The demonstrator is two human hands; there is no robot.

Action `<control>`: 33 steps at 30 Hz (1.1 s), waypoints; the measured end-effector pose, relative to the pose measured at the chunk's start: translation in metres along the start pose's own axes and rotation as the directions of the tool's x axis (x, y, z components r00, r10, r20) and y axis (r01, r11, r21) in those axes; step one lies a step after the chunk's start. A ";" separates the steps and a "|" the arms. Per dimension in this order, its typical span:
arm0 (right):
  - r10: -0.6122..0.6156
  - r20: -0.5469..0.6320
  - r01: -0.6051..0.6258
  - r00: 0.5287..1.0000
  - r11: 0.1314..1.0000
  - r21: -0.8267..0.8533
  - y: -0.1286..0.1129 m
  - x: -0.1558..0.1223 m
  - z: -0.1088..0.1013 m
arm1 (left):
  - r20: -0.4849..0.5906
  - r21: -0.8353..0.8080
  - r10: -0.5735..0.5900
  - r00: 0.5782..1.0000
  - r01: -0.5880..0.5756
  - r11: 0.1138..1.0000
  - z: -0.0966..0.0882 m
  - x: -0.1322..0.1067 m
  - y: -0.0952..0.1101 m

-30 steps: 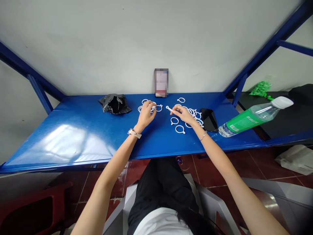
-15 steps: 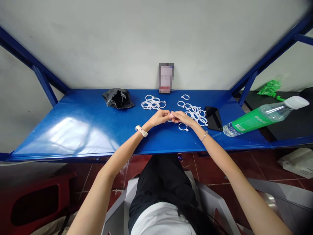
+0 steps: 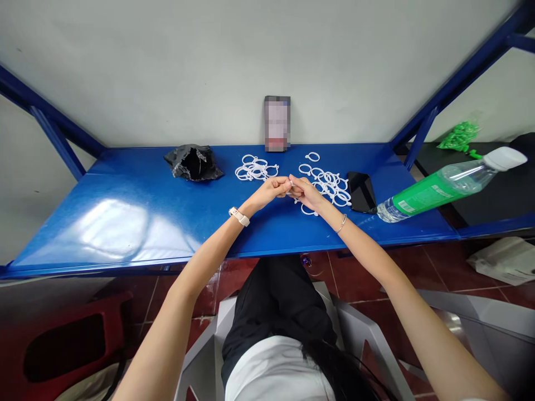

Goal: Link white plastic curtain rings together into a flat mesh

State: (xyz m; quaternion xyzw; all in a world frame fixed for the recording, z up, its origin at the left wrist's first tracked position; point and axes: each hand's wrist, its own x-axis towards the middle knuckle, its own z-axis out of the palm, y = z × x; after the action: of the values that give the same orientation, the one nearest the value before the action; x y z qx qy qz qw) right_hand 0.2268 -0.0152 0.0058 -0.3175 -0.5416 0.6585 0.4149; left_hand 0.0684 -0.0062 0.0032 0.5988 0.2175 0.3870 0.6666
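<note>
1. I see both hands meeting in the middle of the frame, just above the blue tabletop. The left hand and the right hand come together fingertip to fingertip.
2. Their fingers are pinched together on a small white plastic ring. Only a sliver of it shows between them. I judge that the two-handed pinch is there to steady so small a part from both ends.
3. The hands sit between two heaps. A tangled pile of white plastic rings lies up and left of them, and a looser spread of white rings lies to their right. Both seem to be within easy reach of either hand.
4. One loose white ring lies just below the right hand.
5. A black phone lies flat, right of the spread. A clear bottle with a green label sits at the right edge, apparently kept out of the working area.
6. A crumpled black plastic bag rests well left, near the wall.
</note>
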 end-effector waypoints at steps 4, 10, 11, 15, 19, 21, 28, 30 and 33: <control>0.010 -0.025 -0.009 1.000 0.999 0.036 0.001 0.001 0.002 | 0.053 0.031 0.038 0.998 -0.040 0.999 0.000 0.001 0.004; 0.017 -0.018 -0.015 1.000 0.994 0.111 0.003 0.000 0.002 | 0.048 0.042 0.053 0.997 -0.055 0.998 0.000 -0.001 0.004; 0.029 -0.023 -0.026 0.999 0.993 0.118 0.004 0.000 0.002 | 0.049 0.042 0.052 0.997 -0.054 0.998 0.000 -0.001 0.004; 0.030 -0.059 -0.019 0.998 0.983 0.184 0.004 0.001 0.001 | -0.001 0.006 0.072 0.997 -0.072 0.997 0.002 -0.001 0.004; -0.011 -0.041 0.021 0.999 0.970 0.242 0.000 0.004 -0.001 | -0.071 -0.027 0.112 0.991 -0.114 0.993 0.001 -0.001 0.007; -0.010 -0.024 0.014 1.000 0.984 0.178 -0.005 0.004 -0.005 | -0.092 0.027 0.124 0.988 -0.122 0.992 -0.004 -0.003 0.009; -0.195 -0.028 0.140 0.980 0.788 -0.599 -0.028 -0.010 -0.040 | -0.309 0.766 0.360 0.880 0.006 0.643 -0.050 -0.013 0.016; -0.173 0.021 0.124 0.985 0.611 -0.782 -0.034 -0.015 -0.049 | -0.313 0.900 0.383 0.869 0.142 0.413 -0.060 -0.016 0.015; -0.033 0.139 0.137 0.990 0.493 -0.859 -0.038 -0.020 -0.054 | -0.307 0.949 0.344 0.888 0.256 0.186 -0.067 -0.018 0.013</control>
State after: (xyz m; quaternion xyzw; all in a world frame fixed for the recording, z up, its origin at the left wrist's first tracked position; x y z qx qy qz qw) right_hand 0.2901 -0.0061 0.0313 -0.4208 -0.8343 0.2925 0.2031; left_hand 0.0037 0.0213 -0.0004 0.7793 0.5449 0.3061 0.0445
